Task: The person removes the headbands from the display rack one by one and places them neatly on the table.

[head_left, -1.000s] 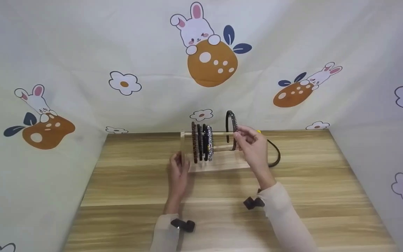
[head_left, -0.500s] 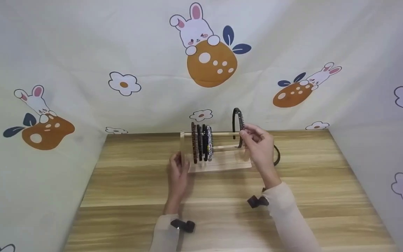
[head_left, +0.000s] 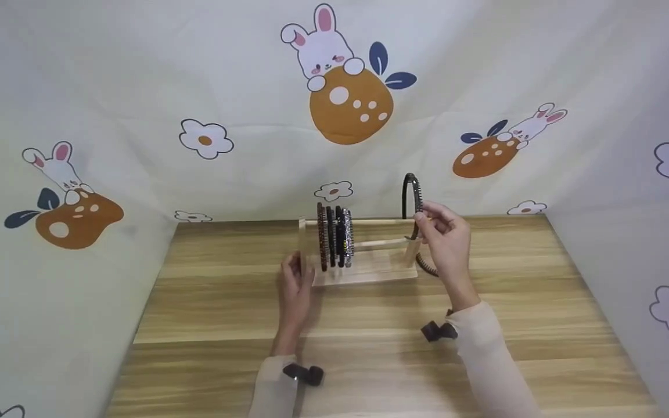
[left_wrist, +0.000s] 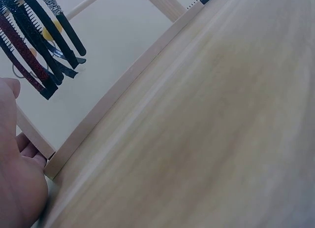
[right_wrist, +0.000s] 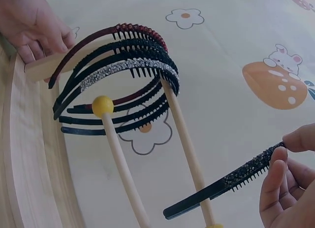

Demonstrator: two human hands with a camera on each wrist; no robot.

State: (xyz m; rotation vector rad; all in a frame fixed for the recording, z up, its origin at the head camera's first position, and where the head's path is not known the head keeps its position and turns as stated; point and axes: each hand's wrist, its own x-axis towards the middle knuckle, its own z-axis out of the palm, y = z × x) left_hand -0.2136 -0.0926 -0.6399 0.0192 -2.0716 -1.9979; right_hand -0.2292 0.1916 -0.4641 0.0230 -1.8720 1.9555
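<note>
My left hand [head_left: 296, 290] grips the left upright of a wooden headband rack [head_left: 378, 271], thumb on one side and fingers behind. Several toothed headbands hang together on the rack's left part, including a dark red one [right_wrist: 93, 35] and a silver glittery one [right_wrist: 108, 76]. My right hand [head_left: 448, 235] pinches a black headband with dark glitter [right_wrist: 251, 169] between thumb and fingers. It stands upright by the right end of the upper rod [head_left: 378, 222]. In the right wrist view it crosses that rod near the tip; whether it still encircles the rod I cannot tell.
Another black headband [head_left: 426, 267] lies on the wooden table [head_left: 369, 342] right of the rack, partly hidden by my right forearm and hand. The rods end in yellow balls [right_wrist: 103, 105]. A patterned cloth [head_left: 253, 168] rises close behind the rack.
My right hand has carried the black glittery headband rightward along the upper rod to its end, rising slightly. The left hand, rack and other hanging headbands have stayed put.
</note>
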